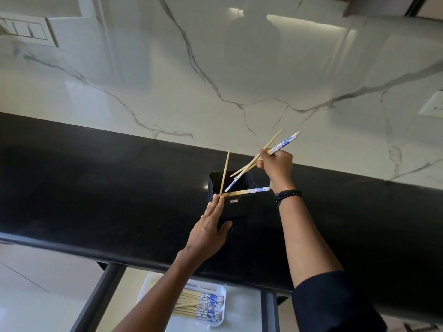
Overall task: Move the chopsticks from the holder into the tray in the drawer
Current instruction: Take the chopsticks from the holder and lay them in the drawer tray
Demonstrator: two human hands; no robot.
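A black box-shaped holder (236,204) stands on the black counter. My left hand (208,232) grips its left side, fingers stretched up to the rim. One chopstick (224,172) leans upright in it and another (247,191) lies across its top. Above the holder my right hand (278,165) is shut on a bundle of bamboo chopsticks with blue-and-white ends (284,143), their tips pointing down toward the opening. Below the counter edge, a white tray (221,307) in the open drawer holds several chopsticks (201,304).
The black counter (96,188) runs across the view with a white marble wall (191,80) behind it. The open drawer (244,305) has dark frame rails at left and right. A switch plate (26,29) sits on the wall at top left.
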